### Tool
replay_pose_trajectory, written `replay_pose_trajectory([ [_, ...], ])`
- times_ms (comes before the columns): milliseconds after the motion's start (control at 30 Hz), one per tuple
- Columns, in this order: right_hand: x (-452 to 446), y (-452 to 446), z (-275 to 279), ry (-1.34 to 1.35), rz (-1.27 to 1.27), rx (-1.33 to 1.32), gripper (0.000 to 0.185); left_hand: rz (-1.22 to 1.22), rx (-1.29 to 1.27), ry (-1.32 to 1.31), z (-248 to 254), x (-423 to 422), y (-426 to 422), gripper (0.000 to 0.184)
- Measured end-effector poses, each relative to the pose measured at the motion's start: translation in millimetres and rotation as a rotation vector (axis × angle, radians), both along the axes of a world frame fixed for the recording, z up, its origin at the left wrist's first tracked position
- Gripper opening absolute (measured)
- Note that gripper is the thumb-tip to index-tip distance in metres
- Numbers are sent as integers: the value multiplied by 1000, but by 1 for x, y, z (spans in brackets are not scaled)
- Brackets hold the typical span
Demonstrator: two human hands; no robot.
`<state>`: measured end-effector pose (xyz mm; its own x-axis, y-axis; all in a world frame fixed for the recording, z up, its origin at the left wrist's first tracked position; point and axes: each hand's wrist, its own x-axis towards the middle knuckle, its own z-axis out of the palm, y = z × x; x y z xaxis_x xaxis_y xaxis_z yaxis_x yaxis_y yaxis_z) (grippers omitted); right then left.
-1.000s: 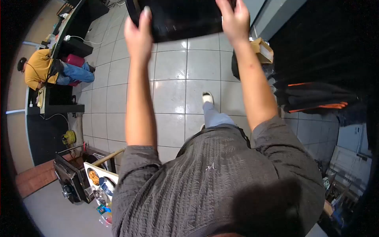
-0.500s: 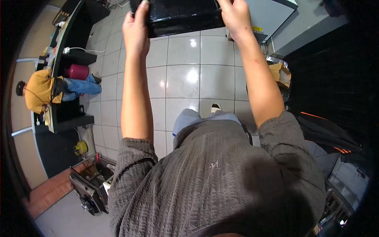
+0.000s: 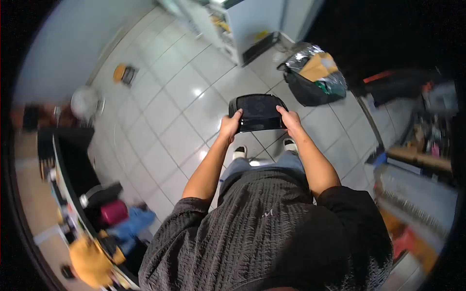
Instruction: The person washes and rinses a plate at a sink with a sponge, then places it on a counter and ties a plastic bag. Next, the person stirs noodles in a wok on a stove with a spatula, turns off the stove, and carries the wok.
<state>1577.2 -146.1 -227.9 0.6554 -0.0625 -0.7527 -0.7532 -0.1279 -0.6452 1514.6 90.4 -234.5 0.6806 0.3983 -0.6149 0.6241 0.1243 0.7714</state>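
A glossy black object like a shallow box or tray [image 3: 260,107] is held level in front of my body, above the tiled floor. My left hand [image 3: 230,127] grips its left side, thumb on the top edge. On its right side my right hand [image 3: 290,120] has hold in the same way, thumb on top. The fingers under the object are hidden. Below it my two shoes show on the floor.
A black bag with silver lining and brown cardboard [image 3: 318,67] stands on the floor at the right. Beyond is a white cabinet or fridge [image 3: 255,24]. A person in yellow [image 3: 90,262] is by the dark counter [image 3: 75,194] at lower left. A round white object [image 3: 85,103] stands at left.
The black object and both my hands have come down and closer to my body. The view has turned, so the counter and person now appear lower left and the bag shows whole.
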Motion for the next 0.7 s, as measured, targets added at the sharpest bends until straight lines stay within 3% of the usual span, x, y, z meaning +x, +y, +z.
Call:
replay_pose_trajectory([
  [33, -5, 4, 16, -11, -76, -8, 59, -86, -14, -90, 45, 15, 2, 74],
  [100, -23, 15, 64, -182, -308, 137, 54, -228, 202, -166, 47, 43, 16, 84],
  [133, -36, 9, 63, -260, -387, 97, 49, -368, 82, -132, 72, 48, 17, 90],
  [267, -109, -9, 125, -475, -581, 66, 38, -660, -227, -70, 122, 52, -4, 39],
  [367, -177, -41, 127, -570, -575, -127, 36, -969, -193, -112, 108, 48, -30, 38],
  [400, -202, -41, 148, -688, -623, -118, 35, -1149, -24, -122, 137, 42, -42, 31],
  [433, -233, -52, 157, -700, -695, -140, 35, -1223, -21, -135, 157, 29, -57, 31],
  [500, -309, -62, 171, -838, -328, -850, 38, -1388, -272, -296, 183, -6, -76, 22],
  [533, -349, -51, 197, -687, -316, -1009, 38, -1459, -393, -332, 197, -26, -84, 24],
  [567, -384, -39, 215, -653, -384, -1041, 38, -1447, -624, -325, 193, -49, -91, 22],
  [633, -455, -10, 237, -588, -753, -769, 35, -1411, -1023, -197, 207, -104, -101, 21],
  [667, -494, 5, 237, -825, -754, -946, 35, -1531, -1066, -140, 217, -133, -96, 29],
  [700, -534, 14, 231, -884, -802, -864, 35, -1644, -1120, -225, 201, -158, -105, 20],
])
